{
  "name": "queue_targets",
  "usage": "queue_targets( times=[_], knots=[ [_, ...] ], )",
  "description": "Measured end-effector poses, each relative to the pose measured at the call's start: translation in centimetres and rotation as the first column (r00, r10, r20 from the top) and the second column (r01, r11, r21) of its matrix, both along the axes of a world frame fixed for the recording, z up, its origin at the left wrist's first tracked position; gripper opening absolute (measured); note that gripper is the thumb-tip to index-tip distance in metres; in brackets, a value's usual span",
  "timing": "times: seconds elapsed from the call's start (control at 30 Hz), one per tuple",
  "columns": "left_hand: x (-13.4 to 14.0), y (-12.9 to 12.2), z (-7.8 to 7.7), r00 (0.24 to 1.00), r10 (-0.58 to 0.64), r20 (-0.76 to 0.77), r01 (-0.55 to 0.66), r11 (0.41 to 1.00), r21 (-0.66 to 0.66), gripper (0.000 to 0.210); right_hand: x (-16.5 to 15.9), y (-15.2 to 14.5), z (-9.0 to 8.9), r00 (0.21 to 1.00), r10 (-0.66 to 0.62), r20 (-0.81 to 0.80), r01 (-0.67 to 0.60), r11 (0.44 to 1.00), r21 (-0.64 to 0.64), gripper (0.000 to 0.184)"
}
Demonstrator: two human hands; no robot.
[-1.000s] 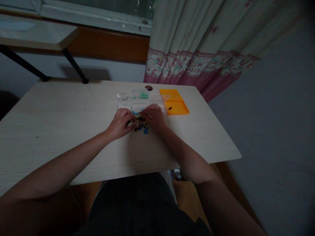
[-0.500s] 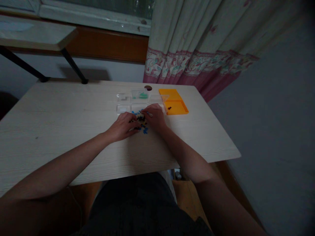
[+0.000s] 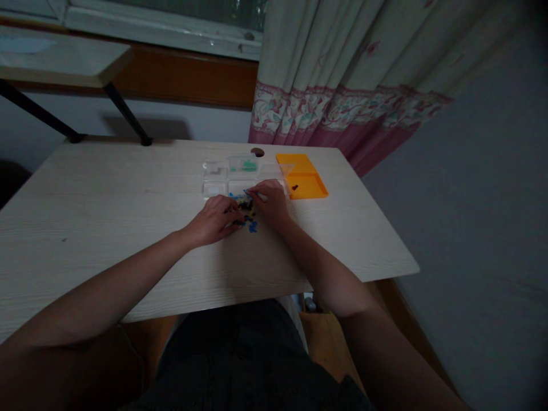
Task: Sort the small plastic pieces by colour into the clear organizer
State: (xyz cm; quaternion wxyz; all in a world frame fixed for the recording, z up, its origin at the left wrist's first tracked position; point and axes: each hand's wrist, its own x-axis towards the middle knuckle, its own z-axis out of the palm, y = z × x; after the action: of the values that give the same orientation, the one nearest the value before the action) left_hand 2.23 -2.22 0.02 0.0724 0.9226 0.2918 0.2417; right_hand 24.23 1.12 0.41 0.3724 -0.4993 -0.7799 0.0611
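A pile of small blue, black and yellow pieces (image 3: 245,204) lies on the table between my two hands. My left hand (image 3: 216,220) rests at the pile's left side, its fingers curved and apart, with the tips among the pieces. At the right side, my right hand (image 3: 272,201) has its thumb and forefinger pinched together over the top of the pile. Whatever is in that pinch is too small to make out. A few blue pieces (image 3: 253,226) lie loose at the near side. Just behind the hands is a clear plastic compartment box (image 3: 214,178), partly covered by my right hand.
Green pieces (image 3: 249,165) sit in a rear compartment of the clear box. To the right, an orange tray (image 3: 302,164) holds a small dark piece (image 3: 295,187). A round hole (image 3: 257,152) is cut near the table's back edge. A raised shelf (image 3: 64,60) stands at the left.
Both hands keep nearly the same places at the pile, with only slight finger movement. The box and the orange tray have not moved.
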Motion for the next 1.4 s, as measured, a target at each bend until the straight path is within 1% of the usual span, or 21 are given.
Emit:
queue_targets(
  times=[0.2,0.33,0.5,0.6,0.73,0.97,1.03,1.13,1.27,1.4],
  knots=[
    [0.0,0.0,0.0,1.000,0.004,-0.014,-0.004,1.000,-0.025,0.022,-0.1,0.0,0.1,1.000,-0.011,0.006,0.011,1.000,-0.013,0.025],
    [0.1,0.0,0.1,1.000,0.006,0.013,-0.005,0.999,-0.052,0.020,-0.1,0.0,0.1,1.000,-0.017,0.003,0.017,1.000,-0.007,0.026],
    [0.1,0.1,0.0,1.000,0.012,-0.011,-0.012,1.000,-0.019,0.020,0.1,0.2,-0.2,0.998,-0.058,0.017,0.057,0.998,0.020,0.026],
    [0.1,0.2,-0.2,0.999,0.035,-0.019,-0.035,0.999,-0.006,0.021,0.2,0.4,-0.5,0.998,-0.058,0.007,0.057,0.998,0.034,0.025],
    [0.1,0.3,-0.1,0.998,0.067,-0.008,-0.067,0.998,-0.015,0.022,0.4,0.5,-0.7,0.999,-0.054,-0.004,0.054,0.998,0.031,0.025],
    [0.2,0.2,-0.3,0.997,0.074,0.018,-0.073,0.996,-0.042,0.023,0.6,0.8,-1.0,0.996,-0.077,-0.036,0.078,0.997,0.028,0.029],
    [0.2,0.3,-0.3,0.995,0.085,0.043,-0.083,0.995,-0.056,0.022,0.7,0.9,-1.1,0.994,-0.096,-0.046,0.097,0.995,0.032,0.030],
    [0.1,0.5,-0.3,0.984,0.125,0.124,-0.114,0.990,-0.087,0.018,0.9,1.1,-1.4,0.990,-0.130,-0.059,0.132,0.991,0.031,0.031],
    [-0.2,0.8,-0.2,0.943,0.223,0.248,-0.199,0.973,-0.118,0.016,1.1,1.3,-1.7,0.985,-0.163,-0.048,0.164,0.986,0.018,0.031],
    [-0.4,1.1,-0.4,0.918,0.252,0.307,-0.215,0.965,-0.148,0.016,1.1,1.3,-1.7,0.986,-0.164,-0.014,0.164,0.986,0.009,0.032]
  ],
)
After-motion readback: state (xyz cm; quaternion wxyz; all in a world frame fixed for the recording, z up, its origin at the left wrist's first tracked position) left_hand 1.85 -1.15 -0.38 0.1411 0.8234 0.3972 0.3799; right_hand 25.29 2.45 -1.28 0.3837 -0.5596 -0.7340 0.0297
